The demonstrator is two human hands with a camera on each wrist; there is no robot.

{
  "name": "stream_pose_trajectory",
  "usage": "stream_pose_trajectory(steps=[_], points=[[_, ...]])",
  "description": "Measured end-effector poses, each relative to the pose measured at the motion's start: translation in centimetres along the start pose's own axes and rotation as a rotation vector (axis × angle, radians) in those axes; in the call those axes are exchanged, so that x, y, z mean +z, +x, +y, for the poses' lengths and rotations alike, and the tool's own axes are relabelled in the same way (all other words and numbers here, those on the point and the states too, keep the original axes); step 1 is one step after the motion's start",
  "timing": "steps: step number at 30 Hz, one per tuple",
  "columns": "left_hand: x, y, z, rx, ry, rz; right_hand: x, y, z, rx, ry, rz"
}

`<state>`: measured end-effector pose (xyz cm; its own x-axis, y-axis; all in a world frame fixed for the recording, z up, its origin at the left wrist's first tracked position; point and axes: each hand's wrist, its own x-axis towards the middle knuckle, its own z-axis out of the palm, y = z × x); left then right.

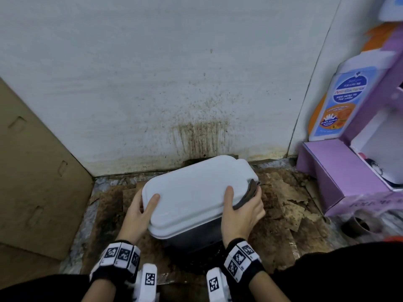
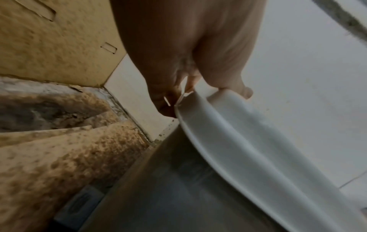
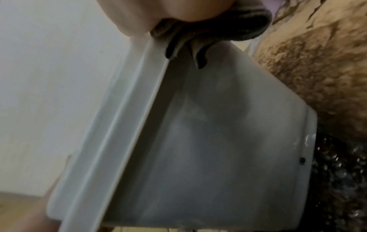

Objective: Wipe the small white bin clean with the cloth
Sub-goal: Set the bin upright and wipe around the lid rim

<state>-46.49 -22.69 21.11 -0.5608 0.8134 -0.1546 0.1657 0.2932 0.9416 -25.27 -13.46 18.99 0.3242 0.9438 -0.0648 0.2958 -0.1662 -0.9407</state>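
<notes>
Mid-wipe: left hand [image 1: 139, 211] clamped on bin [image 1: 192, 192] lid edge, right hand [image 1: 242, 211] fingers pinning cloth [image 1: 250, 194] to right side. Next: drag cloth along rim.

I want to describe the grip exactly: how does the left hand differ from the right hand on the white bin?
The left hand grips the white bin bare at its left end; the right hand presses a dark grey cloth against the right side. The left hand holds nothing else; the right hand holds the cloth. Both hands lay a thumb on the lid.
</notes>
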Motion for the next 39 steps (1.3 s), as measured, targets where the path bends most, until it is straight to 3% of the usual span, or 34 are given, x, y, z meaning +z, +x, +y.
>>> stream_pose_trajectory(steps=[8,12,17,23,29,39], points=[[0.1,-0.1,-0.8,0.007,0.100,0.025,-0.3,1.9,0.0,0.049,0.144,-0.046],[0.4,-0.1,-1.0,-0.174,0.243,0.148,-0.8,3.7,0.1,0.182,0.264,-0.061],[0.7,-0.3,-0.9,-0.309,0.297,0.122,-2.2,6.7,-0.4,0.343,0.341,-0.112],[1.9,-1.0,-0.5,-0.248,0.315,0.152,-3.0,9.0,-1.9,0.228,0.298,-0.298],[1.3,-0.2,-0.4,-0.225,0.281,0.131,-3.0,9.6,-1.4,0.166,0.267,-0.361],[-0.5,1.3,0.9,-0.106,0.148,0.047,-3.8,4.7,0.8,0.137,0.240,-0.150]])
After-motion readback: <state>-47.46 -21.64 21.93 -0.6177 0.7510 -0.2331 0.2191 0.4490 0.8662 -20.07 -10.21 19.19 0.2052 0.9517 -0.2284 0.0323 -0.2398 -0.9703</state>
